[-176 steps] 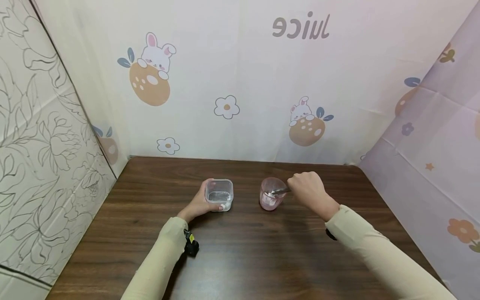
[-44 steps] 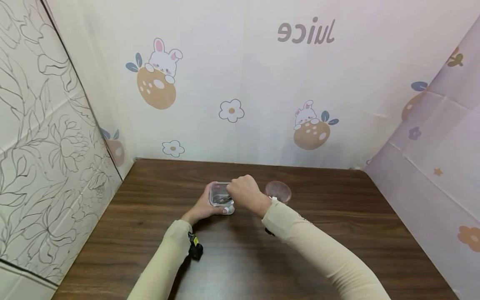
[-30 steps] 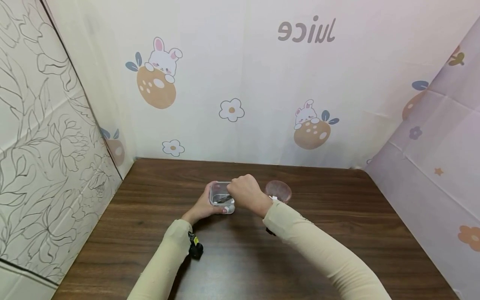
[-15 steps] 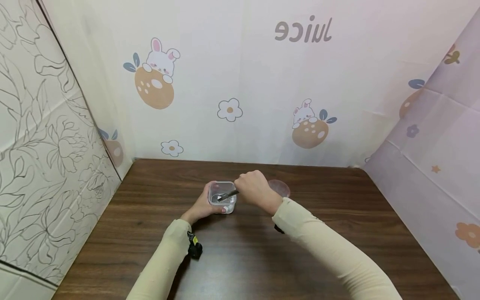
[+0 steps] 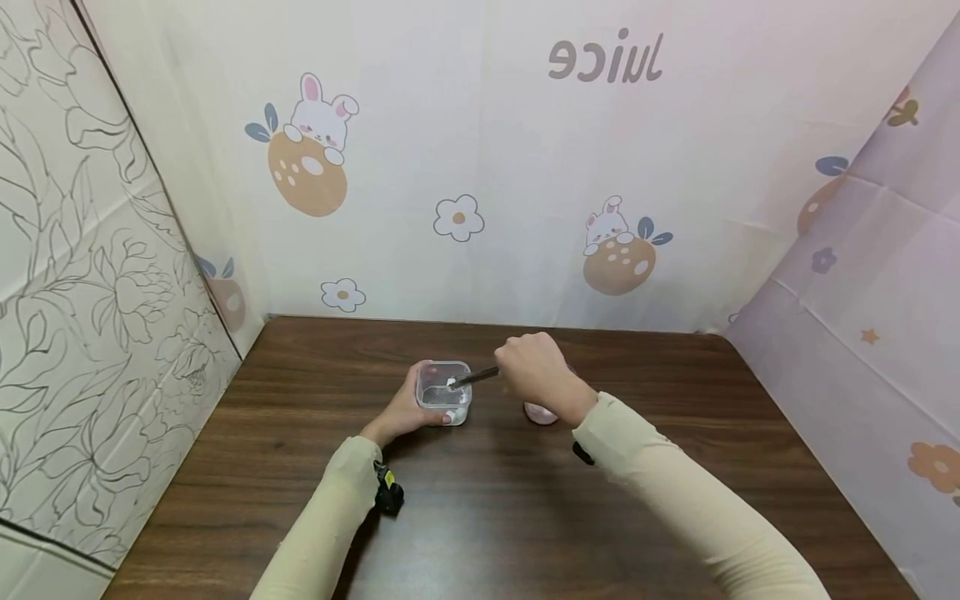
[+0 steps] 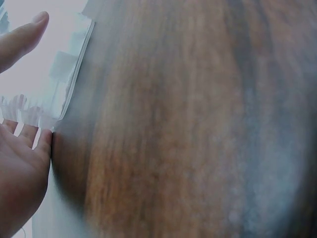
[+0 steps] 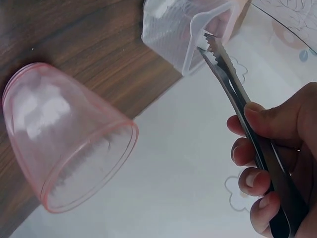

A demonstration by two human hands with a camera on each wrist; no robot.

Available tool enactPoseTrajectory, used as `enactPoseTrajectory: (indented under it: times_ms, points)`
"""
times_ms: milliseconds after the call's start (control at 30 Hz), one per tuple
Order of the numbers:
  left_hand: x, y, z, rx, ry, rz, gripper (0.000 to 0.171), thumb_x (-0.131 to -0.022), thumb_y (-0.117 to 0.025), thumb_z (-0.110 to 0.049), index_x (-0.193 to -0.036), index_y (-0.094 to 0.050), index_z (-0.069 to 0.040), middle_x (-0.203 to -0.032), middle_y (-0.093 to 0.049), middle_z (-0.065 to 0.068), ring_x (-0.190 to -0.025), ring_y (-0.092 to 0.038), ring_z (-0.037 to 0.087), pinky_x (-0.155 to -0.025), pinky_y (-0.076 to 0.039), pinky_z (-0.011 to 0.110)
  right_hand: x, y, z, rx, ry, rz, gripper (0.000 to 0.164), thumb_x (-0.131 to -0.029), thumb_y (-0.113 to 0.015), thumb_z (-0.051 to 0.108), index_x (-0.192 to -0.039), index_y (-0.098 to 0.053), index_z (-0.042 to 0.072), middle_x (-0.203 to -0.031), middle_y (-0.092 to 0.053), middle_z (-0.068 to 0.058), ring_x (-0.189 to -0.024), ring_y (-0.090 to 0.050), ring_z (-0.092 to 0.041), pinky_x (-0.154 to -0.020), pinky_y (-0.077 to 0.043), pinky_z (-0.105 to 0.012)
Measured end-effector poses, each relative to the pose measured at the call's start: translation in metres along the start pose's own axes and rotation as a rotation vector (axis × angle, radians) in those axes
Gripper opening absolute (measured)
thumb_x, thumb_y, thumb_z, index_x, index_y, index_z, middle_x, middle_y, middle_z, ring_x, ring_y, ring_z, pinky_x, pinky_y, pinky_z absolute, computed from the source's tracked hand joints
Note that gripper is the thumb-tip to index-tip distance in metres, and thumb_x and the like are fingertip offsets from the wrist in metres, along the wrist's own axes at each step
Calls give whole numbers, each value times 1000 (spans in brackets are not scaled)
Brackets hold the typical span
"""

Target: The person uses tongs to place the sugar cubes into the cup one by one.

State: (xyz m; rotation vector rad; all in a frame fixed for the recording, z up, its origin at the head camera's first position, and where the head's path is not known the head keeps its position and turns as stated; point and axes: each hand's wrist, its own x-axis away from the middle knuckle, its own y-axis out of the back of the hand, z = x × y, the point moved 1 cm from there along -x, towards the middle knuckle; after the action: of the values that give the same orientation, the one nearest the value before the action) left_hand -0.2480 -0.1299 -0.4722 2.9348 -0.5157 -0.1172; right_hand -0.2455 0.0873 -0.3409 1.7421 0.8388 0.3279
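Observation:
My left hand (image 5: 405, 408) grips a clear square plastic container (image 5: 464, 410) around its left side, thumb in front. In the left wrist view its wall (image 6: 62, 29) lies between thumb and fingers. My right hand (image 5: 536, 371) grips metal tongs (image 5: 477, 377), thumb on one side and curled fingers on the other. Their serrated tips (image 7: 210, 47) are slightly apart at the container's mouth (image 7: 192, 49); a small white spot shows there in the head view. A pink see-through cup (image 7: 94, 114) with white pieces inside stands right of the container, mostly hidden behind my right hand in the head view.
A dark wood-grain table (image 5: 450, 517) carries everything. Behind it hangs a printed cloth (image 5: 465, 125), with a flower-patterned panel (image 5: 112, 275) at the left and more cloth at the right. A small black device (image 5: 388, 496) sits at my left wrist.
The tongs were in the pink cup earlier, then went down into the container. Over the last second my right hand has drawn them up and rightward. My left hand keeps its grip.

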Motion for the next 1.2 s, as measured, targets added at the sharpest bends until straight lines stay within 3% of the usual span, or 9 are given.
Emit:
enactPoseTrajectory:
  times_ms: [100,233,333,567,733,867,933,1067,1200]
  points:
    - [-2,0,3,-9,3,-2,99,-67,-80,6,-143,-18,4,-143,-31,29,-129,-31,43,-107,-21,52,4,3,-5,-25,-7,-30,35,-71,-77,18,-52,-48,17,-50,-36,6,-47,-25,-10,-38,-27,-26]
    - [-9,-2,20,0,5,-30,102,-64,-82,6,-144,-19,0,-143,-32,27,-128,-33,43,-107,-21,52,11,8,-13,-64,-12,-67,48,-73,-70,9,-50,-29,19,-52,-20,7,-48,-17,-10,-40,-18,-26]
    - [-14,-3,32,1,3,-54,104,-62,-84,5,-144,-21,-4,-143,-34,24,-128,-35,40,-107,-22,51,16,12,-19,-78,-25,-73,50,-73,-66,6,-51,-23,20,-53,-15,7,-49,-15,-10,-40,-17,-26]
    - [-14,-3,33,-9,-11,-74,103,-61,-84,5,-143,-24,-5,-141,-37,23,-126,-37,38,-106,-23,49,27,16,-33,-89,-89,-69,33,-69,-63,6,-49,-41,19,-49,-21,8,-49,-21,-12,-37,-24,-29]
    - [-6,-2,16,19,-3,-37,100,-64,-82,7,-143,-21,1,-143,-32,29,-129,-31,44,-107,-20,54,37,19,-41,-75,-108,-36,28,-72,-68,14,-52,-51,20,-46,-30,7,-47,-25,-13,-37,-27,-30]
    - [-1,-2,4,10,-4,-10,98,-67,-80,7,-143,-19,4,-144,-30,31,-130,-29,46,-106,-20,55,48,20,-51,-73,-139,-17,11,-73,-69,10,-66,-70,18,-51,-49,3,-45,-31,-13,-36,-30,-31]
    - [0,-2,2,7,0,-7,98,-67,-80,7,-143,-18,4,-144,-29,31,-129,-30,46,-106,-21,54,54,21,-57,-80,-155,-21,14,-74,-67,6,-76,-75,17,-56,-57,1,-44,-36,-14,-36,-31,-32]
    - [1,-2,1,10,8,-11,98,-67,-80,7,-144,-19,3,-145,-29,30,-130,-30,45,-106,-21,53,65,22,-68,-92,-191,-32,12,-76,-69,8,-76,-75,17,-57,-59,-1,-43,-39,-15,-36,-32,-33]
    - [0,-2,1,14,8,-4,100,-67,-80,6,-144,-18,3,-145,-29,30,-130,-29,45,-107,-21,53,77,21,-79,-100,-227,-14,16,-80,-71,11,-65,-69,18,-52,-52,1,-42,-39,-16,-37,-32,-34]
